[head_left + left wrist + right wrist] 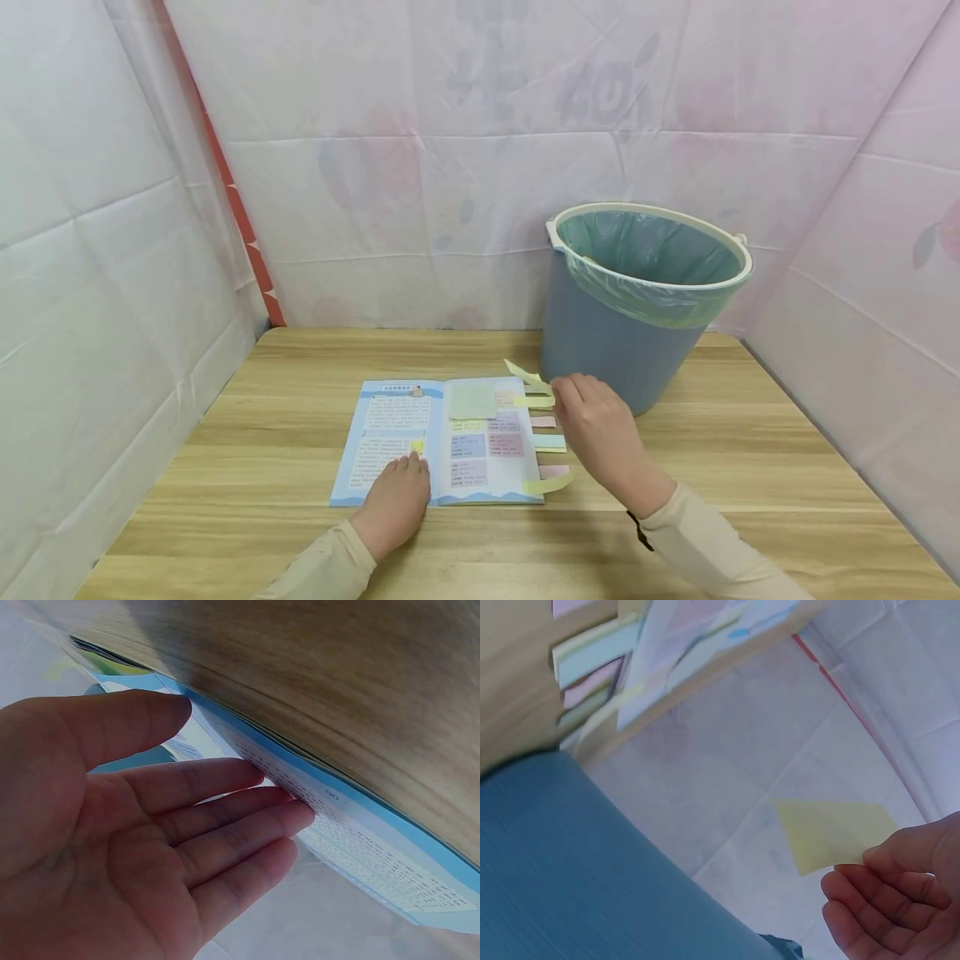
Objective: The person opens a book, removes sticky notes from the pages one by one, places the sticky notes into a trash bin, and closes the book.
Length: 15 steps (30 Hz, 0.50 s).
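An open booklet [468, 492] lies on the wooden table, with sticky notes along its right edge and a pale green note [472, 401] on its right page. My left hand [397, 497] rests on the lower left page, fingers straight, as the left wrist view confirms with the hand [172, 832] touching the printed page [352, 840]. Above the booklet's upper right edge, my right hand [600, 425] pinches a yellow sticky note [832, 829] between thumb and fingers. A yellow note [547, 483] curls out at the lower right edge.
A blue-grey bin [615, 333] lined with a green plastic bag [660, 300] stands at the table's back right, close behind my right hand. White patterned sheets [360, 208] hang around the wooden table [247, 467] on three sides.
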Each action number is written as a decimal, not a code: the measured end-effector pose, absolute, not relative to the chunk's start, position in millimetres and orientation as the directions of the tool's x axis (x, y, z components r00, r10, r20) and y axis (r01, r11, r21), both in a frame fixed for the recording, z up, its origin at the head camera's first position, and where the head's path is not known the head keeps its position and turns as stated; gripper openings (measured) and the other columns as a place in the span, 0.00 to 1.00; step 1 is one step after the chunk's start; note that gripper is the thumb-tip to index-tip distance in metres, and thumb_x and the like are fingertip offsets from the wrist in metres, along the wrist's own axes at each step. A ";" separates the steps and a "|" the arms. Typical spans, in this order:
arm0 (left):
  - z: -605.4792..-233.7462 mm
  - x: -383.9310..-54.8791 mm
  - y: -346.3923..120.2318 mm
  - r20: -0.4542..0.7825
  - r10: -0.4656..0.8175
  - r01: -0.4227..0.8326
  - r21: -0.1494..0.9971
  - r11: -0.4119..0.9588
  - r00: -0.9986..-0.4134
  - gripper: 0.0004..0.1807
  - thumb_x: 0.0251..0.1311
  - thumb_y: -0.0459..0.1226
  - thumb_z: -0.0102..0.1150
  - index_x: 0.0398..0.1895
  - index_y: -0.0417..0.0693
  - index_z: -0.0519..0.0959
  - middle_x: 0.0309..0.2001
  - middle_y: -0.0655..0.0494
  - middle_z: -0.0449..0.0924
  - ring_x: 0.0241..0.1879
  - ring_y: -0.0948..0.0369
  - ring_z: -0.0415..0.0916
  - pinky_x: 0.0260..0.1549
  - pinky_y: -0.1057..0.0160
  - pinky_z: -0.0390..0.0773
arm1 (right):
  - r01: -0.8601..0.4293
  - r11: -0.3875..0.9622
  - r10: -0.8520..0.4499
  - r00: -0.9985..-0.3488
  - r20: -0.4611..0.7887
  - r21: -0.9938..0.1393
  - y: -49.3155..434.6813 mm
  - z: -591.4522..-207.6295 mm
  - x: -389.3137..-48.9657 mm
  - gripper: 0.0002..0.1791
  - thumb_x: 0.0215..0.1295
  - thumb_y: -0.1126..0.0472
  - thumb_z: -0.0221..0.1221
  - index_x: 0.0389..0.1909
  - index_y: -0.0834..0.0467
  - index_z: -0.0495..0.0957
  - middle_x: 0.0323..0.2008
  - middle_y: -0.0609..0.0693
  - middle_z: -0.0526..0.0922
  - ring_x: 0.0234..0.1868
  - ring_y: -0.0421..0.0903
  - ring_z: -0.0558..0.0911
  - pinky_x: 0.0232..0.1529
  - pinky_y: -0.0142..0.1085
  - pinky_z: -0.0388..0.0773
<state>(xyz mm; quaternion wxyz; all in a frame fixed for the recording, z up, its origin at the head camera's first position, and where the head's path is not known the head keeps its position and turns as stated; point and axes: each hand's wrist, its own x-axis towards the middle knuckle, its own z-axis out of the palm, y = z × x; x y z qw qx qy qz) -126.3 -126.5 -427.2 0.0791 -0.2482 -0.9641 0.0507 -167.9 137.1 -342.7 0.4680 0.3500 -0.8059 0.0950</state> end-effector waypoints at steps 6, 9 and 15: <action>-426.4 -125.4 -126.7 0.142 0.487 0.470 -0.136 0.872 -0.862 0.17 0.59 0.35 0.61 0.46 0.28 0.79 0.47 0.36 0.80 0.47 0.47 0.80 0.49 0.54 0.78 | -0.637 0.751 -0.470 -0.330 0.819 0.175 142.7 -323.2 -167.7 0.03 0.61 0.75 0.53 0.31 0.67 0.74 0.24 0.57 0.75 0.23 0.52 0.75 0.22 0.43 0.75; -426.0 -125.0 -126.7 0.144 0.487 0.471 -0.131 0.872 -0.862 0.17 0.59 0.34 0.61 0.45 0.28 0.79 0.47 0.35 0.80 0.47 0.47 0.80 0.49 0.53 0.78 | -0.633 0.751 -0.471 -0.312 0.825 0.189 144.2 -311.9 -169.6 0.10 0.69 0.69 0.46 0.32 0.68 0.74 0.25 0.58 0.76 0.24 0.54 0.76 0.23 0.44 0.75; -426.7 -124.7 -126.7 0.148 0.491 0.475 -0.131 0.870 -0.859 0.17 0.59 0.34 0.61 0.45 0.27 0.79 0.47 0.35 0.80 0.47 0.46 0.80 0.49 0.53 0.78 | -0.610 0.763 -0.441 -0.251 0.862 0.213 148.1 -289.5 -172.9 0.05 0.67 0.72 0.51 0.34 0.69 0.75 0.27 0.60 0.77 0.24 0.57 0.77 0.25 0.46 0.76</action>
